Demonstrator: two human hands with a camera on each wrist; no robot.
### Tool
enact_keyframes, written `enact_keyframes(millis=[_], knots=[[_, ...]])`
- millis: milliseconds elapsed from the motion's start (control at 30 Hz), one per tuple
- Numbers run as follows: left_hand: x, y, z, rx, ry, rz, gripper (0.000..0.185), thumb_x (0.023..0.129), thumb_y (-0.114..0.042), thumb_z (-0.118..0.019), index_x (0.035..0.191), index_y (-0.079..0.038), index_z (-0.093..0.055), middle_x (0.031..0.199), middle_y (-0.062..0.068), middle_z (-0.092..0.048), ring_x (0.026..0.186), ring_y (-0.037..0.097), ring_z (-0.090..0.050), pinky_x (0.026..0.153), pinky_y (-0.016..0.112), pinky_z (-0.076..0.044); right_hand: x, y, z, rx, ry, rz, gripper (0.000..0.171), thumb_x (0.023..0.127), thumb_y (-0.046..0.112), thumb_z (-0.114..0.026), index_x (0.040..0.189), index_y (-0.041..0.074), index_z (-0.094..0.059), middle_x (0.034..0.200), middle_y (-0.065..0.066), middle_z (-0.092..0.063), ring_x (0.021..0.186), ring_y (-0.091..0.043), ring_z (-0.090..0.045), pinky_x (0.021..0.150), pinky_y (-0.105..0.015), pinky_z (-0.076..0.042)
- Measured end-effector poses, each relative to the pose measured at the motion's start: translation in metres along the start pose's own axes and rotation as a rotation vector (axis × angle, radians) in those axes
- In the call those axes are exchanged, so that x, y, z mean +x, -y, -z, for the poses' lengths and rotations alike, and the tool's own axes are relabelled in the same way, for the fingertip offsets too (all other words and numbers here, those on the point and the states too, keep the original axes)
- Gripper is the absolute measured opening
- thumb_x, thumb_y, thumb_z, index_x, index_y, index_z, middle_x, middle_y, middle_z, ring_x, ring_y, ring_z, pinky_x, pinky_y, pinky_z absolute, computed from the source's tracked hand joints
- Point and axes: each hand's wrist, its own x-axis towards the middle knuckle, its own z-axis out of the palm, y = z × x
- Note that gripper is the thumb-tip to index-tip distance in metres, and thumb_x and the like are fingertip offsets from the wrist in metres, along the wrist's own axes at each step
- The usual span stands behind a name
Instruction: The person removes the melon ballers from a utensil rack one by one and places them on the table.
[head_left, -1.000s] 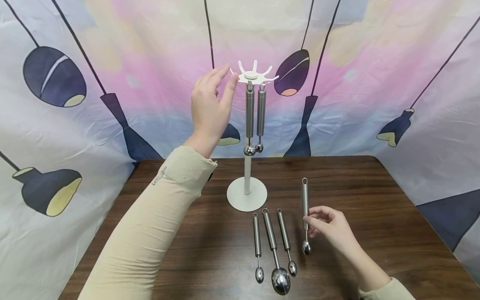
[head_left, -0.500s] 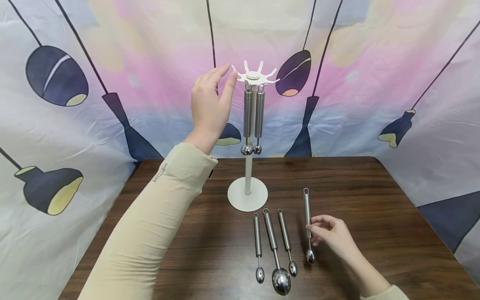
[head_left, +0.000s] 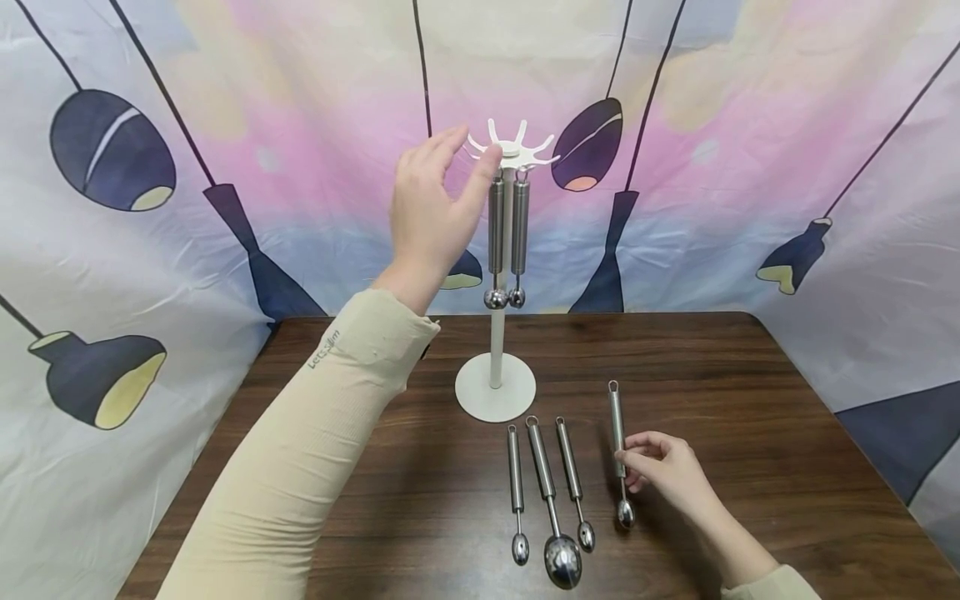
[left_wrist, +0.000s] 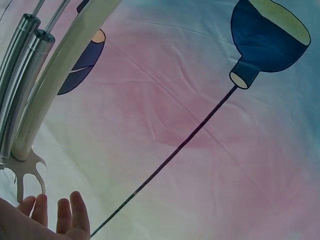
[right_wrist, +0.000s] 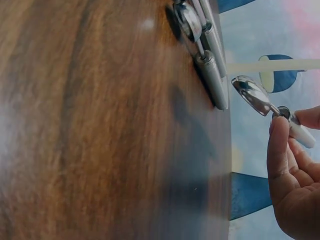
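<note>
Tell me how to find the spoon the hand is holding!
Start at the white stand on the brown table. Three spoons lie together before it. The held spoon is alone to their right, pinched by the right hand.

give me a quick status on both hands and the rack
Left hand open, fingertips at white rack top. Right hand pinches a scoop. Two hang, three lie on table. Nothing blocking.

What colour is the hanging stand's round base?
Off-white; the stand's base shows best in the head view.
</note>
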Motion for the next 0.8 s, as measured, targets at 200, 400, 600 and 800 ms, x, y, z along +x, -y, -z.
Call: enact_keyframes(millis=[200,400,600,800], knots=[[-0.001,0.001,0.0,0.003,0.009,0.003,0.057,0.094,-0.052,-0.06,0.139,-0.017,-0.059,0.145,-0.006,-0.056,0.134,0.015,-0.046,0.11,0.021,-0.034,0.004,-0.008,0.001,-0.01,0.034,-0.02,0.03,0.088,0.002,-0.066,0.108,-0.019,-0.058,0.081,-0.014,-0.071,0.057,-0.014,-0.064,0.056,-0.03,-0.059],[-0.001,0.002,0.0,-0.01,0.008,-0.006,0.057,0.094,-0.051,-0.06,0.138,-0.016,-0.059,0.145,-0.004,-0.056,0.136,0.016,-0.045,0.111,0.021,-0.033,0.011,-0.02,0.001,-0.049,0.089,-0.032,0.03,0.088,0.004,-0.066,0.105,-0.02,-0.058,0.073,-0.009,-0.068,0.055,-0.013,-0.063,0.054,-0.029,-0.058],[-0.001,0.003,0.0,-0.008,0.015,0.001,0.057,0.094,-0.052,-0.061,0.138,-0.017,-0.06,0.145,-0.006,-0.056,0.136,0.015,-0.045,0.111,0.022,-0.035,0.014,-0.03,-0.004,-0.061,0.13,-0.063,0.031,0.088,0.004,-0.065,0.105,-0.02,-0.058,0.07,-0.007,-0.068,0.054,-0.011,-0.063,0.053,-0.028,-0.058],[-0.001,0.003,0.0,-0.023,0.014,-0.01,0.057,0.093,-0.051,-0.061,0.138,-0.015,-0.06,0.144,-0.004,-0.057,0.135,0.017,-0.046,0.111,0.026,-0.036,0.017,-0.03,-0.013,-0.106,0.092,-0.116,0.026,0.085,0.006,-0.067,0.099,-0.015,-0.062,0.06,-0.004,-0.064,0.048,-0.011,-0.06,0.05,-0.027,-0.056]])
